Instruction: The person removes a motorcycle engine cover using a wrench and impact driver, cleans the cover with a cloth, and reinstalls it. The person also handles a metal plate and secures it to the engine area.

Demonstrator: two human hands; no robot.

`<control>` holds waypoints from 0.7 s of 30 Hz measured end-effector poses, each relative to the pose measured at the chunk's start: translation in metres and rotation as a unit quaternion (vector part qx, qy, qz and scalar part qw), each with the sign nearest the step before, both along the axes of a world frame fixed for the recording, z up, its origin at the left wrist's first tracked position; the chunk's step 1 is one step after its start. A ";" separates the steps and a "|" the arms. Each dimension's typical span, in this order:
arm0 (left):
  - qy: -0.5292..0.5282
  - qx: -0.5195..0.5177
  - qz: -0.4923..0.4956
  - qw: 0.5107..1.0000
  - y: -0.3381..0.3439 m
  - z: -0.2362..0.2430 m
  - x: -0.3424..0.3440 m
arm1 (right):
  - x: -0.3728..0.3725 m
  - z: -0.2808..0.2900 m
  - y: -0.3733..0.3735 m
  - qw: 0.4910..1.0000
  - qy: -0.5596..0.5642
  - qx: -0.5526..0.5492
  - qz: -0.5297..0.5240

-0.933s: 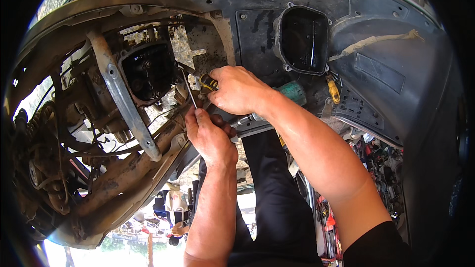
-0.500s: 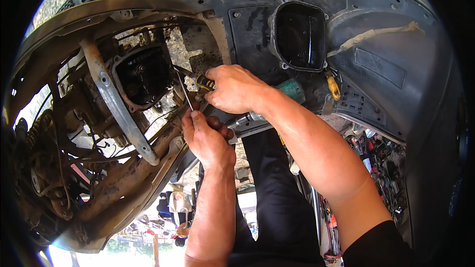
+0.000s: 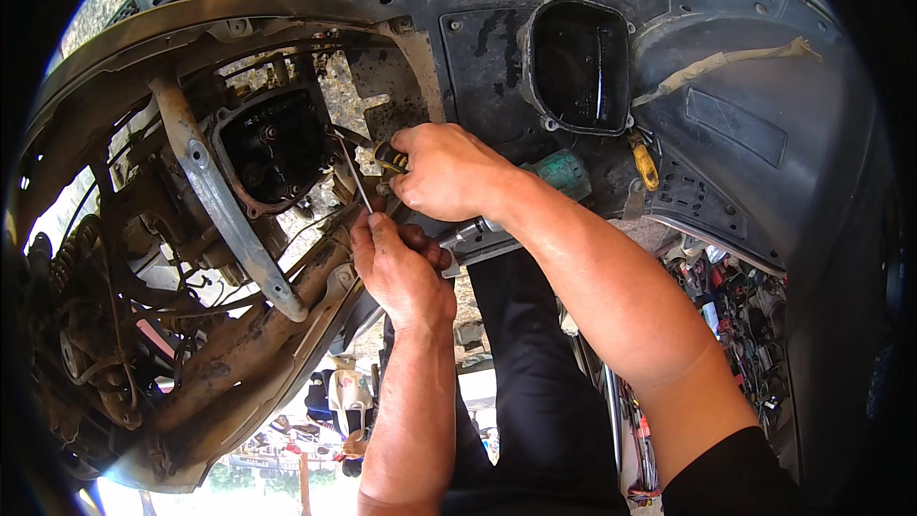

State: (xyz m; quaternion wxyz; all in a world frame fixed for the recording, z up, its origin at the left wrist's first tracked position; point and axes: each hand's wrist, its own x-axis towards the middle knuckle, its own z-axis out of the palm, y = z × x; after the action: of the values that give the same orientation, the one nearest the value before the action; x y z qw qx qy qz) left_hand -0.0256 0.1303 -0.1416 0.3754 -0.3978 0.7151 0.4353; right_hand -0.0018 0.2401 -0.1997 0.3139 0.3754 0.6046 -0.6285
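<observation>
My left hand [image 3: 401, 272] pinches a thin silver rod [image 3: 355, 170] between thumb and finger, its other fingers curled. The rod slants up and away toward an open, oily black engine housing [image 3: 275, 148]. My right hand [image 3: 449, 170] is closed round the yellow-and-black grip of a dark-tipped tool that looks like pliers [image 3: 390, 157]. The tool's tip meets the rod's far end or lies right beside it; I cannot tell whether it grips it. Behind my right wrist lies a teal power tool [image 3: 564, 175] with a silver front end, partly covered by my hand and forearm.
A black cover [image 3: 528, 67] with oil inside rests on the dark plastic panel at upper right. A yellow-handled tool [image 3: 645, 164] lies below it. A grey metal bar [image 3: 215, 182] crosses before the housing. Many small tools and parts [image 3: 740, 334] are heaped at lower right.
My right hand and the yellow-and-black tool have shifted slightly left, with less of the grip showing. The left hand still pinches the rod in nearly the same place.
</observation>
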 end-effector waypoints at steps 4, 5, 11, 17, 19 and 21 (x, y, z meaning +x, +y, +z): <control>-0.005 0.002 0.004 1.000 -0.001 0.001 -0.001 | 0.005 0.001 -0.003 1.000 -0.009 0.008 -0.007; -0.002 0.006 0.005 1.000 -0.001 0.001 -0.001 | 0.006 0.002 -0.003 1.000 -0.013 0.013 -0.011; 0.003 0.000 0.007 1.000 0.003 0.001 -0.002 | 0.002 0.003 0.003 1.000 -0.013 0.000 0.021; -0.009 0.013 0.093 0.996 0.005 -0.001 -0.012 | 0.002 0.006 0.004 0.999 -0.036 -0.030 0.012; 0.004 0.010 0.105 0.994 0.006 -0.001 -0.011 | 0.002 0.006 0.004 0.999 -0.038 -0.028 -0.002; 0.019 0.008 0.094 0.995 0.007 -0.002 -0.008 | 0.001 0.006 0.004 0.999 -0.039 -0.031 -0.008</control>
State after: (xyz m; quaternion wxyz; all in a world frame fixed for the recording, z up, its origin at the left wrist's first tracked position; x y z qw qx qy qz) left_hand -0.0337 0.1372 -0.1438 0.3222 -0.4515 0.6783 0.4820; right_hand -0.0007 0.2442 -0.1941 0.3442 0.3944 0.5688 -0.6343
